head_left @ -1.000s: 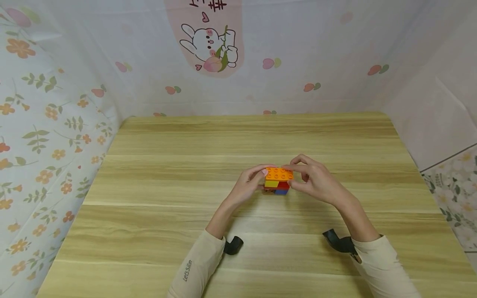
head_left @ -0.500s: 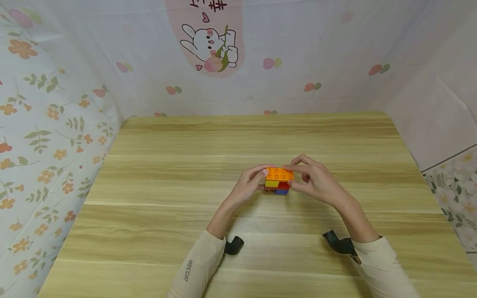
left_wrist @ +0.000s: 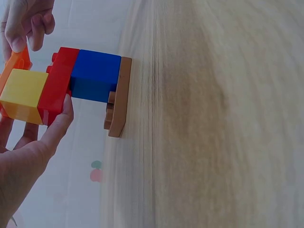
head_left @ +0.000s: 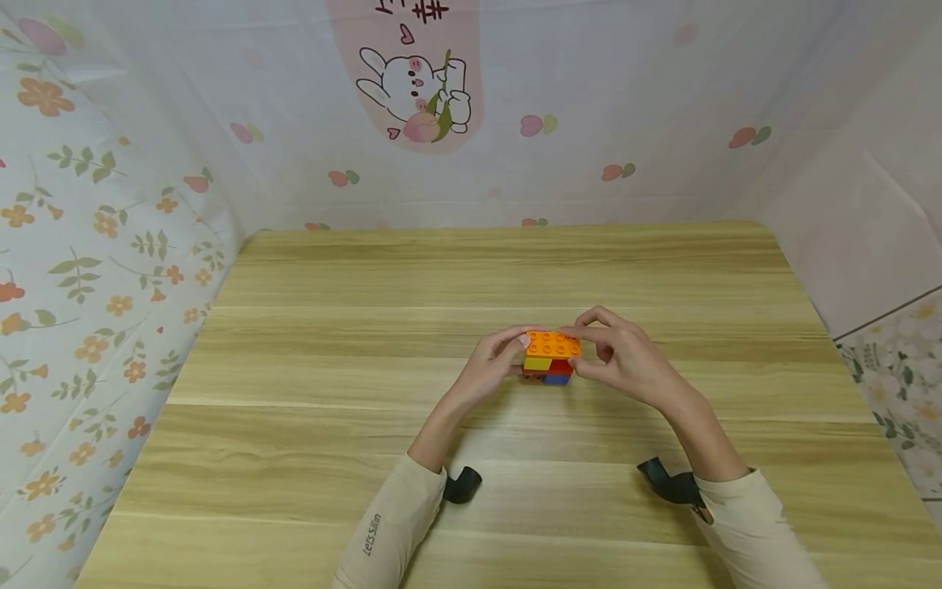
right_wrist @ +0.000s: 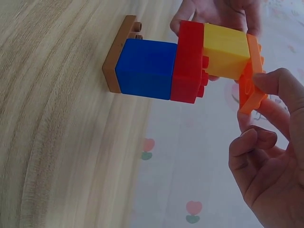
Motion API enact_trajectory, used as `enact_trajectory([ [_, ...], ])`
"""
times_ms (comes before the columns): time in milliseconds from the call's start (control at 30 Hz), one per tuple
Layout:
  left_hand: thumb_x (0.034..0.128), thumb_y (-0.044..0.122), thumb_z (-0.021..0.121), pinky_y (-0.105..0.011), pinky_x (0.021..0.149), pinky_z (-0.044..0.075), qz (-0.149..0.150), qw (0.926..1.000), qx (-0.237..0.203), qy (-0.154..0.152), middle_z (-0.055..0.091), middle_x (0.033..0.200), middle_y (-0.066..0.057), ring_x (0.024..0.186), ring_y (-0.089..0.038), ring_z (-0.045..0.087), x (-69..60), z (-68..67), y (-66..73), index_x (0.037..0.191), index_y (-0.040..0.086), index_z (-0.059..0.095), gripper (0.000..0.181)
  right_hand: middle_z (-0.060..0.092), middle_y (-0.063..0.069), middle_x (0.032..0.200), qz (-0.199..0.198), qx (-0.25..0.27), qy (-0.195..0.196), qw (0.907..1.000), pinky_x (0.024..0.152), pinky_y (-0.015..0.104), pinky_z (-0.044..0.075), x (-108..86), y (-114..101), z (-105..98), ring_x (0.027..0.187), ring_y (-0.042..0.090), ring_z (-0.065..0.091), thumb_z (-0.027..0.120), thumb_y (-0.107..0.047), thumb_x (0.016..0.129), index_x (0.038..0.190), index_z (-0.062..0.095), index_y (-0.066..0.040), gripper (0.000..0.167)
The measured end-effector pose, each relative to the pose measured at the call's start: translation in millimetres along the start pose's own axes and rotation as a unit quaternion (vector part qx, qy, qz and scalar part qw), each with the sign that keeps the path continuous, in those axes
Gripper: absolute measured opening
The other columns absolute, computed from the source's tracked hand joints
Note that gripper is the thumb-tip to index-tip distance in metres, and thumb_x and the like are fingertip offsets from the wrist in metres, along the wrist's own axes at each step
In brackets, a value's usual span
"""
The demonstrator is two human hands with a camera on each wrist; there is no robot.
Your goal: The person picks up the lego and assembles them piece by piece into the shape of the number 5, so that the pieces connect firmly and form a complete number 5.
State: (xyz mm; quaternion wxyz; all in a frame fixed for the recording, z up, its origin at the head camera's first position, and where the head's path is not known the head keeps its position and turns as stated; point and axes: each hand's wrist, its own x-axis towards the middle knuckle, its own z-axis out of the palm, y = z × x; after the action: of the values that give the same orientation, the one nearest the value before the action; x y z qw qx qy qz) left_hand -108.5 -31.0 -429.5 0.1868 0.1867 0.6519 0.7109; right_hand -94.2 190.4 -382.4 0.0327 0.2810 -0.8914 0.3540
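Note:
A stack of chunky toy building bricks stands on the wooden table. Its base is a flat brown brick (left_wrist: pixel 122 97), with a blue brick (right_wrist: pixel 146 69) on one end. Above lie a red brick (right_wrist: pixel 189 61) and, on its left part, a yellow brick (left_wrist: pixel 24 95). A thin orange brick (head_left: pixel 552 343) tops the yellow one and overhangs to the right. My left hand (head_left: pixel 482 368) grips the stack's left side, one finger against the red brick. My right hand (head_left: pixel 625 356) pinches the orange brick's overhanging end between thumb and finger. Whether the orange brick is fully seated I cannot tell.
The wood-grain table (head_left: pixel 331 474) spreads around the stack on all sides. Behind it hangs a printed cloth (head_left: pixel 574 74), and a flowered cloth (head_left: pixel 88 270) hangs at the left. Black curved pieces (head_left: pixel 462 485) stick out at both wrists.

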Motion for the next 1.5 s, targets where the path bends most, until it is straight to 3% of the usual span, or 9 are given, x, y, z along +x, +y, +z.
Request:
enact_trajectory([
  [400,0.1017,0.016,0.039,-0.046,0.084,0.049,-0.005,1.0000,-0.007,0.001,0.052,0.128,-0.014,0.108,-0.021,0.055,0.8,1.5,2.2,0.128,0.000,0.054,0.034,0.053,0.002,0.099,-0.004,0.011,0.008,0.9999,0.043,0.021,0.030,-0.6,1,2,0.050,0.005,0.032,0.074,-0.004,0.077,0.111,0.068,-0.002,0.034],
  [633,0.1012,0.009,0.038,-0.049,0.084,0.048,-0.001,1.0000,0.002,-0.003,0.052,0.126,-0.018,0.106,-0.021,0.056,-8.5,5.4,25.5,0.126,-0.006,0.052,0.033,0.053,0.001,0.098,-0.007,0.002,0.009,0.9999,0.043,0.021,0.030,-0.8,1,2,0.049,0.004,0.032,0.075,-0.004,0.076,0.111,0.068,-0.002,0.035],
  [1100,0.1012,0.009,0.037,-0.051,0.085,0.047,0.004,1.0000,-0.009,-0.001,0.051,0.127,-0.020,0.108,-0.023,0.055,-9.2,5.2,22.7,0.127,-0.006,0.051,0.033,0.052,0.003,0.100,0.002,-0.019,-0.010,0.9998,0.044,0.022,0.031,1.9,-3,1,0.050,0.006,0.033,0.073,-0.007,0.078,0.112,0.067,-0.002,0.035],
  [1500,0.1011,0.009,0.037,-0.056,0.084,0.045,0.008,0.9999,-0.009,0.001,0.052,0.126,-0.021,0.104,-0.019,0.056,-9.0,4.7,22.3,0.127,-0.007,0.051,0.033,0.054,0.002,0.101,-0.001,-0.012,0.008,0.9999,0.044,0.022,0.032,1.6,-1,3,0.050,0.006,0.035,0.076,-0.006,0.076,0.110,0.068,-0.004,0.035],
])
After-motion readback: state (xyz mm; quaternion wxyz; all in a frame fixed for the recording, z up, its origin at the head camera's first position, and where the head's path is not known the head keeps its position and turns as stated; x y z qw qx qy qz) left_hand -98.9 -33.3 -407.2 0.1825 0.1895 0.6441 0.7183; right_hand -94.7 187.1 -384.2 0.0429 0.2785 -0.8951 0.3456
